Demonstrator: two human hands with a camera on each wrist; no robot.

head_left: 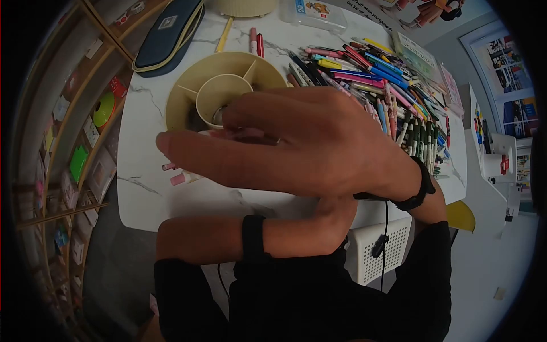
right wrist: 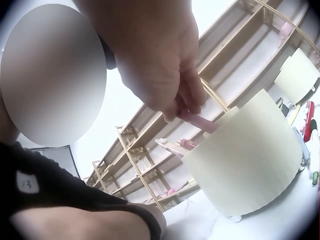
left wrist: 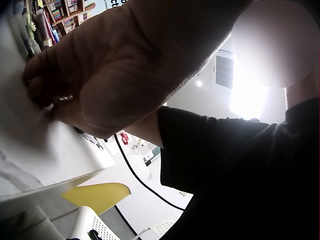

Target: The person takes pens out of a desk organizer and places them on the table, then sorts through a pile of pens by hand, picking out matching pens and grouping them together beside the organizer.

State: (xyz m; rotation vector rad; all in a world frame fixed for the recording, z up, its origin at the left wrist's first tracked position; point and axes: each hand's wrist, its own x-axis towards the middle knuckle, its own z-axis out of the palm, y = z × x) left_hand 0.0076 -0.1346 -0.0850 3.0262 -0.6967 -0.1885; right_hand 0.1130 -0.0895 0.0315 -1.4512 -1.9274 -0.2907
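Observation:
My right hand (head_left: 296,142) reaches over a cream round pen organizer (head_left: 175,102) with a central cup and dividers. In the right wrist view its fingers pinch a pink pen (right wrist: 200,121) at the organizer's rim, tip down. Beside it, other pink pens (right wrist: 170,146) stick out past the rim; their pink ends (head_left: 178,179) show below my right hand in the head view. The left forearm (head_left: 302,235) crosses underneath. My left hand (left wrist: 100,75) has bent fingers low over the table in the left wrist view; whether they hold anything I cannot tell.
A big heap of pens and markers (head_left: 393,74) covers the table's right side. Two red and pink pens (head_left: 260,45) and a yellow stick (head_left: 225,35) lie behind the organizer. A dark pencil case (head_left: 168,40) and a clear box (head_left: 313,16) stand farther back. Shelves (head_left: 85,74) line the left.

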